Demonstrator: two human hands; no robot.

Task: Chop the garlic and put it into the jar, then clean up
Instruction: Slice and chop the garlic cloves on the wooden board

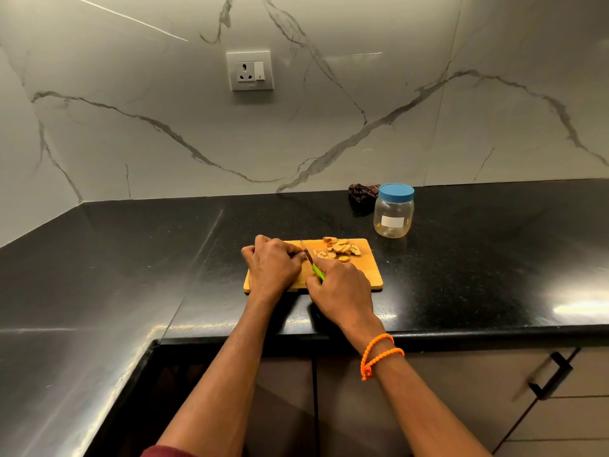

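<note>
Mid-chop, left hand [272, 265] curled, pinning a mostly hidden garlic piece beside the knife [311, 260] gripped by right hand [341, 291], cut slices [341, 249] just beyond it, lidded jar [393, 211] farther right; next probably another cut clear of fingertips.

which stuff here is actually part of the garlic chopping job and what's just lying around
Part of the job:
- knife, gripped by the right hand
- left hand, fingers curled down on the cutting board
- chopped pieces on the board
- jar, blue lid still on

Just lying about:
- dark cloth behind the jar
- wall socket
- drawer handle
</note>
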